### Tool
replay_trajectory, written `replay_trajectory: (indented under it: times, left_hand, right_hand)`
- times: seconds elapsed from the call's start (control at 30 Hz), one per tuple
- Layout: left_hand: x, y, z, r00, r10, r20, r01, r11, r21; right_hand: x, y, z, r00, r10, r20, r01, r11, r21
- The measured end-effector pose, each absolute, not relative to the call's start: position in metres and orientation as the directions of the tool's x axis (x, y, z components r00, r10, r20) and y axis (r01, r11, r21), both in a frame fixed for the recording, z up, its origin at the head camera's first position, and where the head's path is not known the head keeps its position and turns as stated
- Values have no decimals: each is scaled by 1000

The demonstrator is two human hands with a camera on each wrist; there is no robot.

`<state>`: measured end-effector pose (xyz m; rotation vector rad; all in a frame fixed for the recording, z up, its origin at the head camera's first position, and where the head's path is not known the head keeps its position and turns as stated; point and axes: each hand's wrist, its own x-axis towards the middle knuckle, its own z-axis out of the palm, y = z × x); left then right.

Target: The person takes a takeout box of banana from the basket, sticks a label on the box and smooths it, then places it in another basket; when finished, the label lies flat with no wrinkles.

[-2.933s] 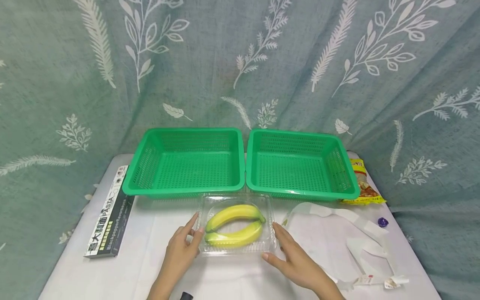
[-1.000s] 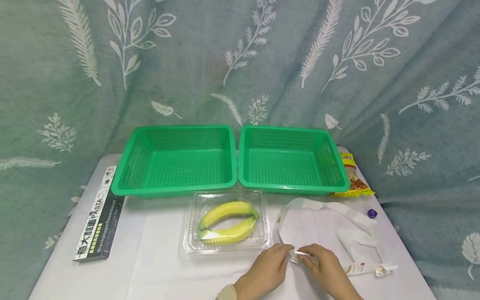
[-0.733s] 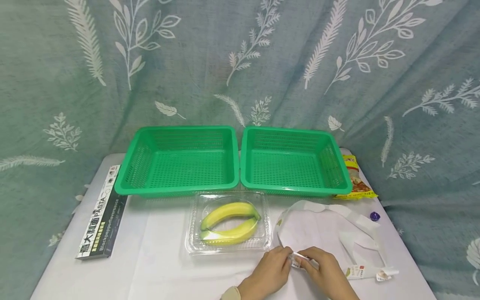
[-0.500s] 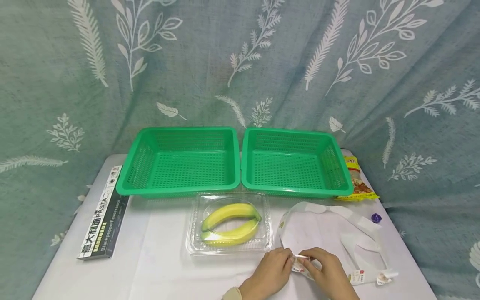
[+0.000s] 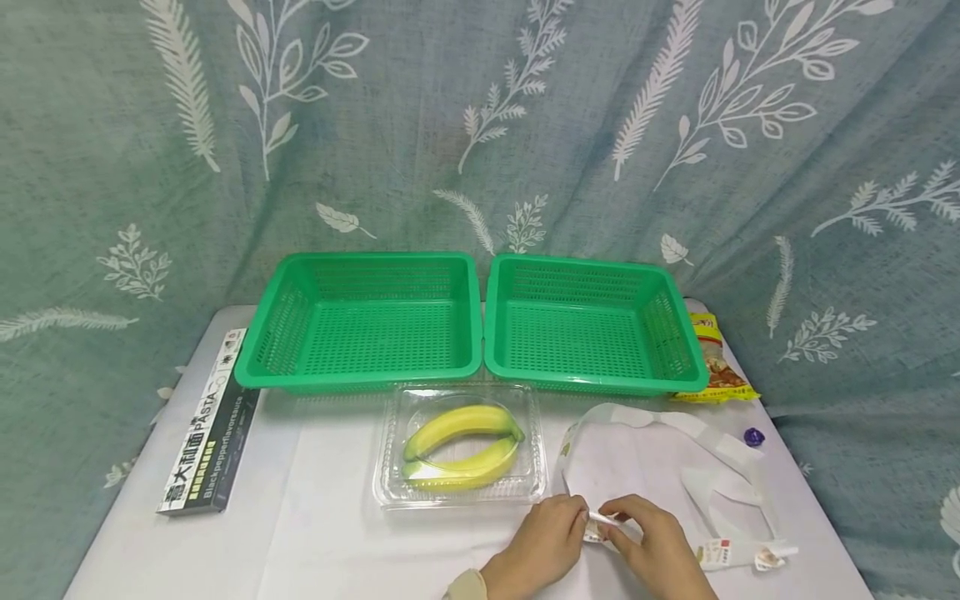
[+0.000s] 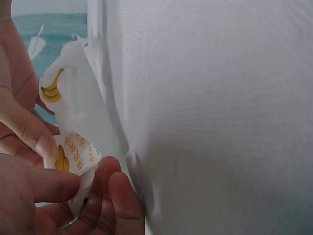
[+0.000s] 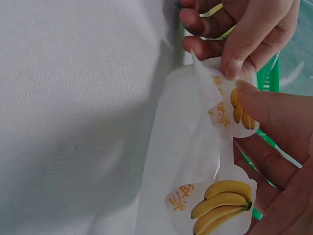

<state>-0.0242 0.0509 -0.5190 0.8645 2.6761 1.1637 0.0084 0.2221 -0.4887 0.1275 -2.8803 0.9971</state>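
In the head view, my left hand (image 5: 546, 537) and right hand (image 5: 652, 542) are close together at the near end of a long strip of banana stickers (image 5: 596, 525). Fingers and thumbs of both hands pinch this end. The right wrist view has a banana sticker (image 7: 239, 110) with orange print under my right thumb, its backing creased beside it. Another sticker (image 7: 225, 205) lies lower on the strip. Left of the hands stands a closed clear plastic box (image 5: 386, 492) with two bananas (image 5: 457, 425) inside. My fingers partly hide the pinched sticker.
Two green baskets (image 5: 360, 382) (image 5: 592, 383) stand side by side behind the box. A pasta box (image 5: 206, 425) lies at the left, a yellow food packet (image 5: 716, 367) at the right. A small purple ball-like thing (image 5: 753, 437) lies near the table's right edge.
Both hands have left the sides of the clear box and moved right to the sticker strip. Over the last second they stay there, with small finger movements and the pinched end tilting slightly.
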Motion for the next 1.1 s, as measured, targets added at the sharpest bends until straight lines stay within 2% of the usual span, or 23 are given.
replay_trajectory:
  times: [0.2, 0.47, 0.73, 1.0, 1.1]
  left_hand:
    - [-25, 57, -519, -845, 522, 114, 427, 532, 731]
    - [-26, 58, -518, -841, 511, 178, 480, 552, 682]
    - [-30, 57, -514, -845, 516, 141, 447, 536, 716]
    - [-31, 55, -512, -846, 529, 68, 388, 522, 760]
    - [-30, 56, -513, -848, 526, 62, 378, 519, 767]
  right_hand:
    - [9, 223, -488, -994, -3, 110, -69, 798, -598]
    - [10, 224, -492, -990, -7, 144, -93, 793, -602]
    - [11, 222, -488, -993, -8, 114, -79, 763, -641]
    - [18, 230, -479, -992, -117, 49, -120, 739, -663]
    - [20, 232, -475, -981, -177, 79, -182, 713, -677]
